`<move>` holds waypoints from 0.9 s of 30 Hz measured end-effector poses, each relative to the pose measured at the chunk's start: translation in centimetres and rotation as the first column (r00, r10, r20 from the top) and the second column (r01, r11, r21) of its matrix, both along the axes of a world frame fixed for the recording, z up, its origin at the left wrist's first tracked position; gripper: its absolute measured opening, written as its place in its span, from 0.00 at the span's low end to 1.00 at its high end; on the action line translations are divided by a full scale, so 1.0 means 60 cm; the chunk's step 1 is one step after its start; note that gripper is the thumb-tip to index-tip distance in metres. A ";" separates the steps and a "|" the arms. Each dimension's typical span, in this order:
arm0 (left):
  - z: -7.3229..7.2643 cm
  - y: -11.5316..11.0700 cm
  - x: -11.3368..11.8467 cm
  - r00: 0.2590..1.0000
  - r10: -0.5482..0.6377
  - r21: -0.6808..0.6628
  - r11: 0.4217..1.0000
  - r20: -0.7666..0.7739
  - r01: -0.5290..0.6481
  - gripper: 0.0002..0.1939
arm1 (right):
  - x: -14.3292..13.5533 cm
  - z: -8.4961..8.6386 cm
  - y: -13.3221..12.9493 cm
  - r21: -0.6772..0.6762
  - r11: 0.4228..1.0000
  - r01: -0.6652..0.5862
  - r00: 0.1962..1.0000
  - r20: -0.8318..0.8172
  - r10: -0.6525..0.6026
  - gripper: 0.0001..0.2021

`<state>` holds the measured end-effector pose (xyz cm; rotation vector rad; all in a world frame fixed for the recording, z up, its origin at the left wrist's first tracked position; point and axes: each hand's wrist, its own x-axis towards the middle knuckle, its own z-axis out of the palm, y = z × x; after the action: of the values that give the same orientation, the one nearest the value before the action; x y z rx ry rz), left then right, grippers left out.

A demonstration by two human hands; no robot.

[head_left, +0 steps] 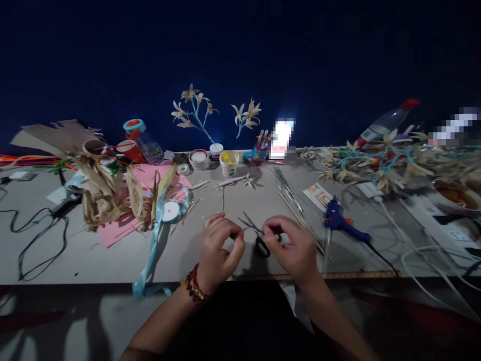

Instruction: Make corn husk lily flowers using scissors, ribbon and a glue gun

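Note:
My left hand (221, 245) is closed in a pinch, thumb against forefinger, with a bracelet on its wrist. Facing it, my right hand (291, 245) pinches in the same way. A thin pale strand (248, 228) seems to run between the two sets of fingertips; its kind is too fine to make out. Black-handled scissors (262, 246) lie on the table just behind and below the strand, blades slightly apart, partly hidden by my right hand. Beyond them rest a white pen-like tool (231, 182) and a pale husk flower (251, 181).
Dried husks (101, 195), pink paper (116, 230) and a blue ribbon roll (170, 211) lie to the left. A blue glue gun (343, 220), wires (287, 188) and a white cable (408, 255) are on the right. Flower stems (197, 113) stand at the back near a paper cup (229, 164).

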<state>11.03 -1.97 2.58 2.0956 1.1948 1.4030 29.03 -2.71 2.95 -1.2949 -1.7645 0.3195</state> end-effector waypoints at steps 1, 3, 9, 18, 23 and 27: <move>0.000 0.000 -0.001 1.000 0.004 0.000 1.000 0.001 -0.004 0.07 | 0.007 0.000 -0.001 0.014 0.999 0.039 0.999 -0.002 -0.039 0.04; 0.000 0.001 -0.001 1.000 0.006 0.002 1.000 -0.002 -0.006 0.07 | 0.012 0.002 -0.005 0.015 0.998 0.063 0.998 -0.002 -0.063 0.04; 0.002 0.000 0.004 0.999 -0.021 0.021 1.000 -0.047 0.022 0.07 | -0.023 0.021 -0.006 -0.023 0.997 -0.078 0.994 0.078 0.079 0.04; -0.005 0.002 -0.005 0.999 0.021 0.083 0.996 -0.045 -0.017 0.07 | 0.020 0.002 -0.009 0.009 0.996 0.090 0.994 -0.055 -0.089 0.04; -0.021 0.006 -0.009 0.999 -0.014 0.328 0.944 -0.040 0.027 0.11 | -0.004 -0.004 -0.021 -0.406 0.816 -0.413 0.755 -0.654 0.056 0.10; -0.034 0.008 -0.018 0.999 -0.029 0.430 0.902 -0.038 0.042 0.12 | -0.029 -0.006 -0.027 -0.370 0.576 -0.729 0.417 -0.907 -0.056 0.13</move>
<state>9.96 -1.50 0.55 2.4195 0.9083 1.7529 27.28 -4.35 2.61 -0.8477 -0.9315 1.8342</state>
